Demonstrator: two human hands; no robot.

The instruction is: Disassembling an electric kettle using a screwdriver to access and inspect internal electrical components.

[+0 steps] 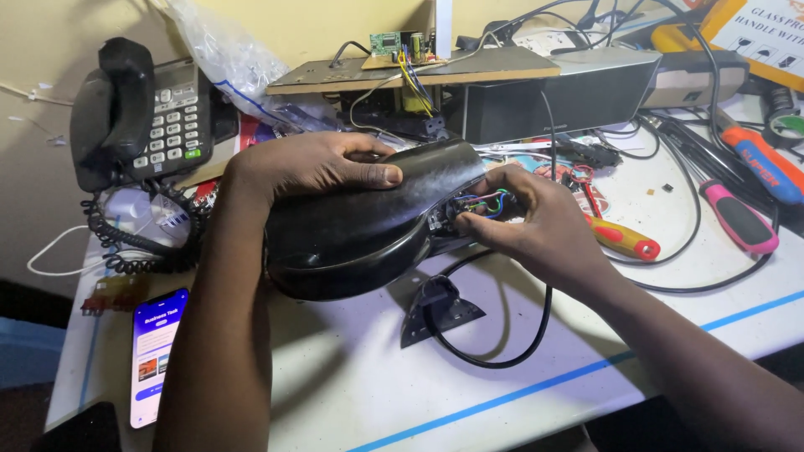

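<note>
My left hand [314,163] grips the top of a glossy black appliance housing [360,226] that lies on its side on the white table [352,393]. My right hand [536,222] reaches into the housing's open end, its fingertips pinched on a bundle of coloured wires [481,203] there. A black cable [502,351] runs from the housing and loops across the table in front. A small black triangular cover piece [440,311] lies on the table just below the housing.
A black desk telephone [142,113] with coiled cord sits far left, a lit smartphone [157,351] at the near left. Screwdrivers with red-yellow [624,238], pink [741,219] and orange-blue [766,163] handles lie right. A circuit board [398,43], a black speaker box [561,96] and tangled wires crowd the back.
</note>
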